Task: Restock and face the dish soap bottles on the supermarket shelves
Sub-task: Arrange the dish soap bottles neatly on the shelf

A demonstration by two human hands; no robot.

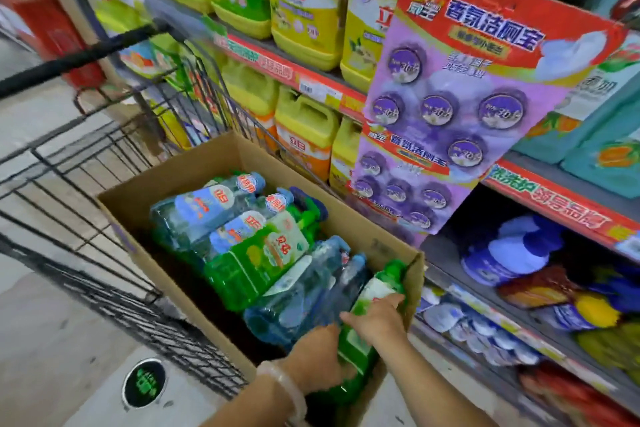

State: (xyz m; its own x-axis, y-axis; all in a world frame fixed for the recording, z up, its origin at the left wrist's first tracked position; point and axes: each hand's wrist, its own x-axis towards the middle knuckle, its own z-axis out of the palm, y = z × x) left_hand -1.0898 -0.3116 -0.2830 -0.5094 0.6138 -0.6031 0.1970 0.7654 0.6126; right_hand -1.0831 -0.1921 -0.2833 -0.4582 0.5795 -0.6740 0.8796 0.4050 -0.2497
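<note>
Both hands on one green plastic dish soap bottle point(372, 302) at near right corner of open brown cardboard box point(180, 166) in wire cart point(104, 156): left hand point(320, 355) grips base, right hand point(375, 317) wraps mid-body. Risk: smooth, slick plastic could slip on lift; neighbouring clear blue bottles point(304, 288) are loosely piled and may shift. Hanging purple card display point(467, 97) near the shelf point(311, 76), snag hazard.

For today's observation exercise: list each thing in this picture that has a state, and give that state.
Cardboard box: open, in the cart, part full of bottles.
Green bottle: at the box's near corner, held by both hands.
Left hand: grips the green bottle.
Right hand: grips the green bottle.
Shopping cart: holds the box.
Yellow jugs: upright on the shelf.
</note>
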